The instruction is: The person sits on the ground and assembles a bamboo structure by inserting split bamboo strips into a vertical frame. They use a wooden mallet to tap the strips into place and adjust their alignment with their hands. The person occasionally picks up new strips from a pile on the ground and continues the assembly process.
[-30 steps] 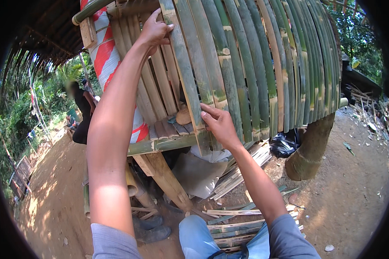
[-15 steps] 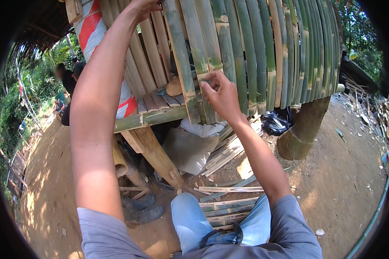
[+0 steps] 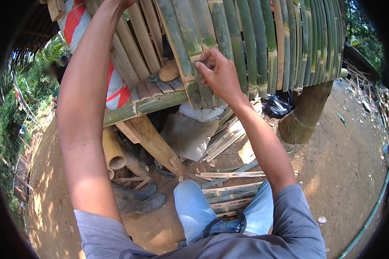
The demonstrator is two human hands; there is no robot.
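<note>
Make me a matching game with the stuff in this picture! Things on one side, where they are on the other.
Things:
1. right hand
2. bamboo tube
3. black bag
4. split strips

Places:
A. on the ground by the knee
B. beside the thick post
C. pinching a green slat
D. under the platform, open end showing

Pairs: 1-C, 2-D, 3-B, 4-A

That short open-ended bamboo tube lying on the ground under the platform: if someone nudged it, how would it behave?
The bamboo tube is round and lies on its side, so it would probably roll, though the timber post beside it may stop it. Its open end shows a hollow core, so it is likely light. Thick walls suggest it stays stiff.
</note>
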